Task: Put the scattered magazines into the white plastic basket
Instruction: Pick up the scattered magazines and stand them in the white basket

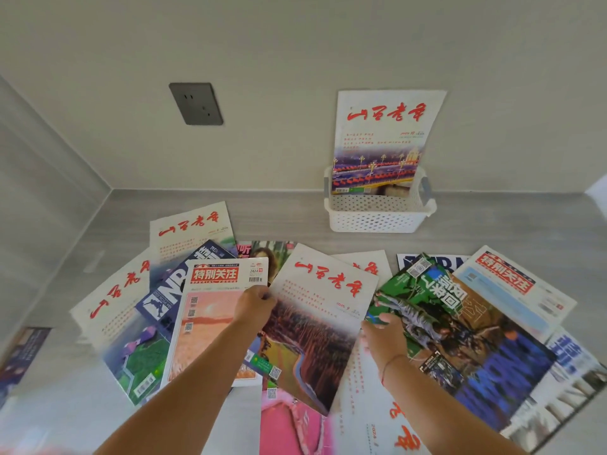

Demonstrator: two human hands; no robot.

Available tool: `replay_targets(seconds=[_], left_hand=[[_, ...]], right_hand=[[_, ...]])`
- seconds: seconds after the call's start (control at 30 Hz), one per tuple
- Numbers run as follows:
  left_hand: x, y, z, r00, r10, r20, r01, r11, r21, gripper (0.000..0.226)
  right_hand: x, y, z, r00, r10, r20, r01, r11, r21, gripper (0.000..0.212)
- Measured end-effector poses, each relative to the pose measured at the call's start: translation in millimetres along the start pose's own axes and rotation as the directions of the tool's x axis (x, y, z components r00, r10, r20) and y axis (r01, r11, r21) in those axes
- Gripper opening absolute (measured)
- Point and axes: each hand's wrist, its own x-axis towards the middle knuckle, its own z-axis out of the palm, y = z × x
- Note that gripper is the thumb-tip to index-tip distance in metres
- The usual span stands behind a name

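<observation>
Your white plastic basket [377, 213] sits on the grey counter [279, 215] against the back wall [295, 54], to the right of a dark wall socket [196, 103], and it holds one magazine [384, 139] standing upright, its white cover with red calligraphy leaning on the wall; something tan shows low inside behind it, too hidden to name. In front of the basket the rest of the magazines lie overlapped and fanned across the counter, well apart from it. Counting by cover, you have at least five loose ones with that same red calligraphy title, two with the red boxed title, about three dark blue NBA issues, one green nature cover, one pink cover at the near edge and one with a portrait partly buried at the back; overlaps keep the count from being exact. Your left hand [254, 305] pinches the left edge of the calligraphy magazine with the brown field picture [315, 326], fingers closed on it. Your right hand [386, 339], a red string at the wrist, grips the near-left corner of the green nature magazine [460, 330], fingers curled around its edge.
</observation>
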Motion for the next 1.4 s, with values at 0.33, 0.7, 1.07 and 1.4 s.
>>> replay_targets(seconds=[0.33, 0.7, 1.07, 1.4], left_hand=[[12, 10, -4, 0.973, -0.144, 0.180, 0.177, 0.967, -0.183, 0.012], [27, 113, -51, 0.980, 0.192, 0.042, -0.152, 0.877, -0.456, 0.009], [106, 287, -58, 0.919, 0.325, -0.222, -0.393, 0.749, -0.533, 0.011], [173, 276, 2, 0.962, 0.144, -0.231, -0.238, 0.859, -0.454, 0.019]], right_hand=[[11, -3, 4, 0.972, 0.138, 0.192, -0.152, 0.987, 0.060, 0.016], [30, -109, -57, 0.886, -0.457, 0.085, 0.463, 0.856, -0.230, 0.025], [128, -294, -117, 0.719, -0.671, -0.178, 0.662, 0.740, -0.115, 0.011], [204, -279, -100, 0.817, -0.553, -0.161, 0.520, 0.829, -0.207, 0.015]])
